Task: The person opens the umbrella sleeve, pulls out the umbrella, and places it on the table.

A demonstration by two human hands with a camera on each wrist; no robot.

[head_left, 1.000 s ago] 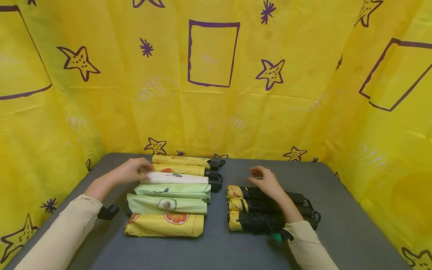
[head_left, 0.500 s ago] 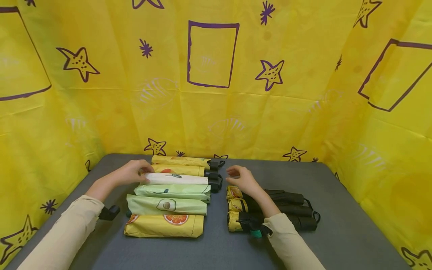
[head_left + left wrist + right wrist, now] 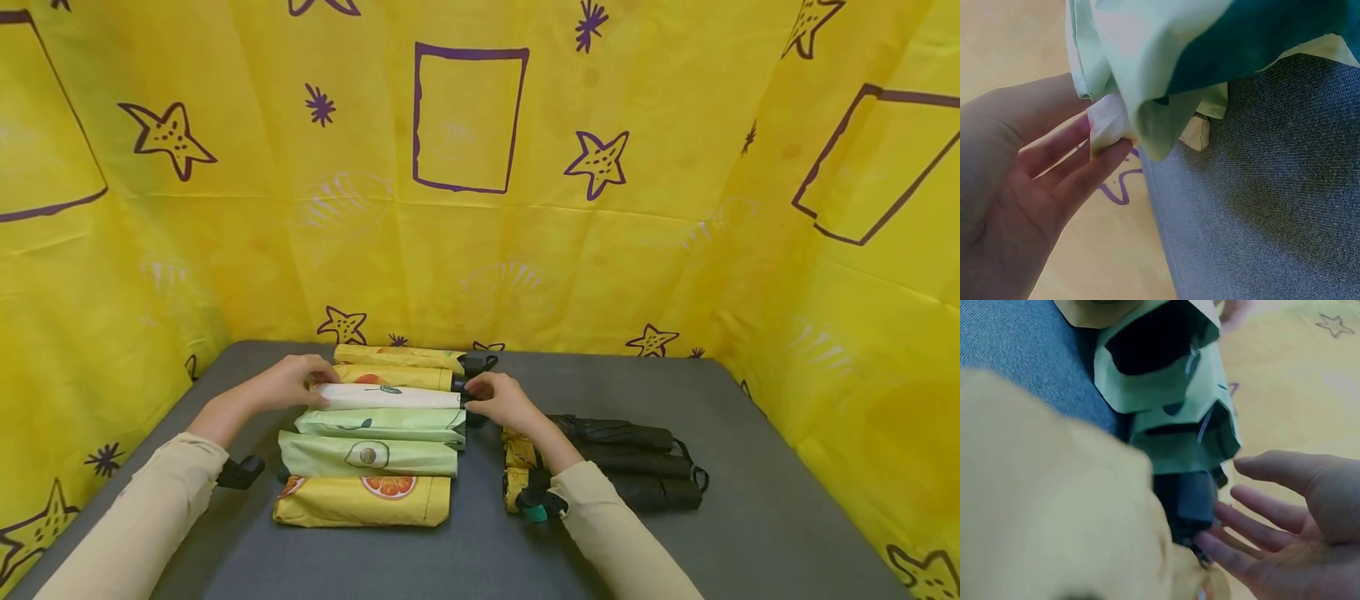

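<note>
The white umbrella (image 3: pixel 388 397) is lying between both hands, third from the far end of the row of umbrellas (image 3: pixel 367 437). The left hand (image 3: pixel 288 382) is pinching its cloth end between thumb and fingers (image 3: pixel 1100 164). The right hand (image 3: pixel 501 400) is touching its black handle (image 3: pixel 1188 499) with straight, relaxed fingers. A second ago the right hand was hovering over the black umbrellas (image 3: pixel 622 462); it has been moving left to the handle.

— Is any writing, label, brand or number showing anywhere?
— Nothing readable is showing. The yellow backdrop (image 3: pixel 480 208) is carrying only drawn stars and rectangles, and the folded umbrellas (image 3: pixel 375 433) are displaying fruit pictures, no letters.
</note>
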